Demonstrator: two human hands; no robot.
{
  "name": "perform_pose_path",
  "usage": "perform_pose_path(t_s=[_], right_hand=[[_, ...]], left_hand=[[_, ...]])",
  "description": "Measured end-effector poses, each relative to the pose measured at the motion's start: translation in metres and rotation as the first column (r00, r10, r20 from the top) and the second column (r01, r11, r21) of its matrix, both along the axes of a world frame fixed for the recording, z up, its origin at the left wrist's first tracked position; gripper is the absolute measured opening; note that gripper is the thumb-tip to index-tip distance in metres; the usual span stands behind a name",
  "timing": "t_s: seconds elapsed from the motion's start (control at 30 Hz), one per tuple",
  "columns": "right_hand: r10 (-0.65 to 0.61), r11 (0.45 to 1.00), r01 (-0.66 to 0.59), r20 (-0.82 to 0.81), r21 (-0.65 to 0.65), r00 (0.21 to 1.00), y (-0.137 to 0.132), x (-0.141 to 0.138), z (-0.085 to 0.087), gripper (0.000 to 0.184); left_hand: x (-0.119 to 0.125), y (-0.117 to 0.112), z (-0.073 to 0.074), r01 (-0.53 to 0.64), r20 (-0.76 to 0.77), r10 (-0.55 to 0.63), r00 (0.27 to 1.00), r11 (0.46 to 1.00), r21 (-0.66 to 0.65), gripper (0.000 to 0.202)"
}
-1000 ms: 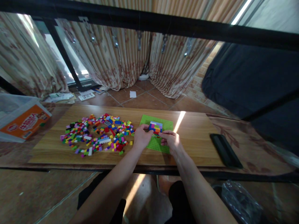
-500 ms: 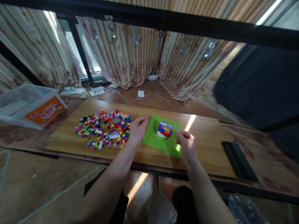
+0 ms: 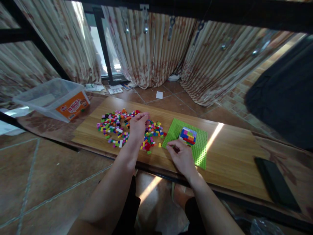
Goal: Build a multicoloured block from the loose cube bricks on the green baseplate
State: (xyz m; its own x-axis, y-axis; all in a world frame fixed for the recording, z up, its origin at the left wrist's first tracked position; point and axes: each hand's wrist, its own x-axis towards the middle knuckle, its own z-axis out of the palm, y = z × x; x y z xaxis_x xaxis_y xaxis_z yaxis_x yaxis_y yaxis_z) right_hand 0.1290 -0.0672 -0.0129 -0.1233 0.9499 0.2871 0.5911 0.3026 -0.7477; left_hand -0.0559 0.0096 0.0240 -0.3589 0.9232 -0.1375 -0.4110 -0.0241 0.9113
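Note:
My left hand [image 3: 139,125] is over the loose pile of small coloured toy bricks [image 3: 111,125], its fingers bent down and pinched among the bricks. Its fingertips are partly hidden, so I cannot make out what they hold. My right hand [image 3: 181,156] is at the near left part of the green baseplate [image 3: 201,140], thumb and forefinger drawn together. Anything between them is too small to tell. Just beyond that hand, a multicoloured block of stacked bricks [image 3: 188,135] stands on the baseplate, with blue, red, yellow and purple pieces on top.
A clear plastic box [image 3: 52,98] with an orange label stands at the left end of the wooden board [image 3: 230,156]. Toward the right end lies a dark flat object [image 3: 276,182]. Curtains [image 3: 151,49] hang behind, and a dark rail crosses the top.
My left hand has moved left from beside the baseplate to over the loose bricks. My right hand has shifted from the stacked block's right side to its near left. The view has turned left.

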Motion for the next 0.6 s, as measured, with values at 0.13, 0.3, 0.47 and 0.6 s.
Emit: perform_pose_path(t_s=[0.13,0.3,0.47,0.6], right_hand=[[0.042,0.999,-0.043,0.153,0.001,0.987,0.001,-0.013,-0.001,0.018],[0.039,0.998,-0.053,0.346,0.033,0.938,0.005,-0.022,-0.008,0.022],[0.019,0.998,-0.037,0.322,0.047,0.947,0.008,-0.027,-0.011,0.017],[-0.046,0.999,0.043,0.119,0.033,0.992,0.011,-0.018,-0.008,0.019]], left_hand=[[-0.008,-0.004,0.003,0.010,0.008,-0.010,1.000,1.000,-0.017,0.012],[-0.012,-0.007,0.005,0.039,-0.042,-0.041,0.998,0.998,-0.043,0.012],[-0.005,-0.009,0.001,0.162,-0.121,-0.172,0.978,0.983,-0.088,0.012],[0.010,-0.011,-0.008,0.290,-0.290,-0.301,0.908,0.954,-0.081,0.010]])
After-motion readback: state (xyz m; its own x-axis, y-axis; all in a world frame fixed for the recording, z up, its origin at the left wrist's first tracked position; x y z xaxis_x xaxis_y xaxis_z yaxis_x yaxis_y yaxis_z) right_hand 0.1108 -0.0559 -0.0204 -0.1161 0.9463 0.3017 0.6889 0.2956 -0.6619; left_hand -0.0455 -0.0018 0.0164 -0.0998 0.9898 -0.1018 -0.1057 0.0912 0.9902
